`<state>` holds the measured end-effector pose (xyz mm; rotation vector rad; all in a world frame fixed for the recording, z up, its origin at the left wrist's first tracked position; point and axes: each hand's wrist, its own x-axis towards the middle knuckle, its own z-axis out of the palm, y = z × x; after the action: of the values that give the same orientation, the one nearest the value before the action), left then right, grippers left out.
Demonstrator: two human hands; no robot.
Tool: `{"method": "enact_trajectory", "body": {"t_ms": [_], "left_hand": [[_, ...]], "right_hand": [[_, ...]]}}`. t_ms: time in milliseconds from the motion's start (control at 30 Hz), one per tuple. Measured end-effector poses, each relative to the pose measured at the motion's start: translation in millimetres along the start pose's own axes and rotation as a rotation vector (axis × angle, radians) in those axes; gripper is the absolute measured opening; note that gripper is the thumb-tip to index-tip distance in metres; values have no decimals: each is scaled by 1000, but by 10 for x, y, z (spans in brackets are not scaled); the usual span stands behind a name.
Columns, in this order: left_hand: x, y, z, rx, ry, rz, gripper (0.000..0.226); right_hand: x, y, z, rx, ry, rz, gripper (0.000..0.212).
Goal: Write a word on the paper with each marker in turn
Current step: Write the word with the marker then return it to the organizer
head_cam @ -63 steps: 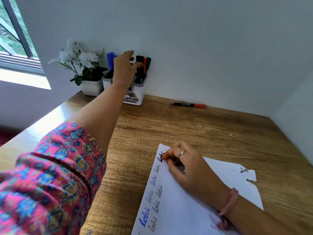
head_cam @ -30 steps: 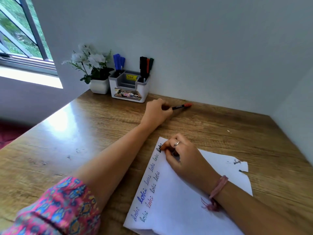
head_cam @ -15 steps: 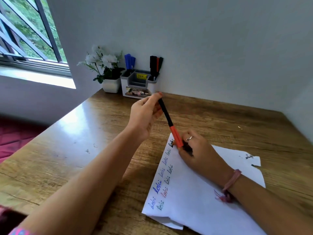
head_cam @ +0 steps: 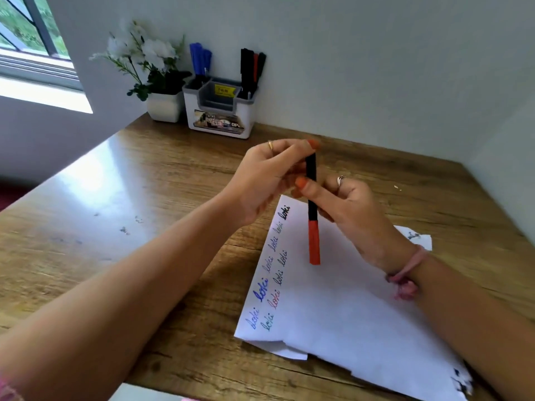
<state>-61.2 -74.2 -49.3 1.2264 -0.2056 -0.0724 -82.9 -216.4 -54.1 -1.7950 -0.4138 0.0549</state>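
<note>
A black marker with a red cap (head_cam: 312,224) hangs almost upright above the white paper (head_cam: 341,308), cap end down. My left hand (head_cam: 266,180) holds its upper end between fingertips and thumb. My right hand (head_cam: 350,209) grips the barrel at its middle, thumb across the front. The paper lies on the wooden desk (head_cam: 144,198) and carries the word "loki" written several times in blue, red, green and black along its left edge. The cap is on the marker.
A white pen holder (head_cam: 220,111) with blue, black and red markers stands against the back wall, beside a white pot of white flowers (head_cam: 162,105). A window is at the far left. The paper's right corner is torn.
My left hand put a marker in the holder, picked the red-capped marker off the desk and brought it over the paper. My right hand lifted off the paper and now grips the marker too.
</note>
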Motion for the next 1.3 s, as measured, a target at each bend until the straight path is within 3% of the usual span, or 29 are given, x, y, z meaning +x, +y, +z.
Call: {"method": "enact_trajectory", "body": {"t_ms": [67, 200, 300, 433, 667, 933, 1033, 1167, 1300], "left_hand": [[-11, 9, 5, 82, -46, -31, 22], [-72, 68, 5, 548, -286, -220, 51], [-95, 53, 27, 466, -404, -320, 45], [-102, -40, 93, 347, -395, -290, 25], [-78, -86, 126, 334, -311, -206, 22], [-55, -81, 61, 510, -330, -97, 26], [-3, -33, -32, 677, -346, -18, 44], [96, -1, -296, 829, -281, -61, 71], [194, 10, -563, 1103, -202, 18, 51]], "right_hand": [[17, 6, -25, 74, 41, 3, 16], [60, 3, -99, 174, 171, 4, 22], [69, 13, -99, 192, 153, 15, 22], [87, 15, -107, 267, 148, 54, 21], [102, 39, -111, 450, 136, 50, 23], [142, 112, -165, 441, 143, -3, 20], [133, 102, -172, 343, 197, -53, 24], [164, 115, -216, 354, 348, -69, 15], [194, 130, -295, 376, 295, -59, 17]]}}
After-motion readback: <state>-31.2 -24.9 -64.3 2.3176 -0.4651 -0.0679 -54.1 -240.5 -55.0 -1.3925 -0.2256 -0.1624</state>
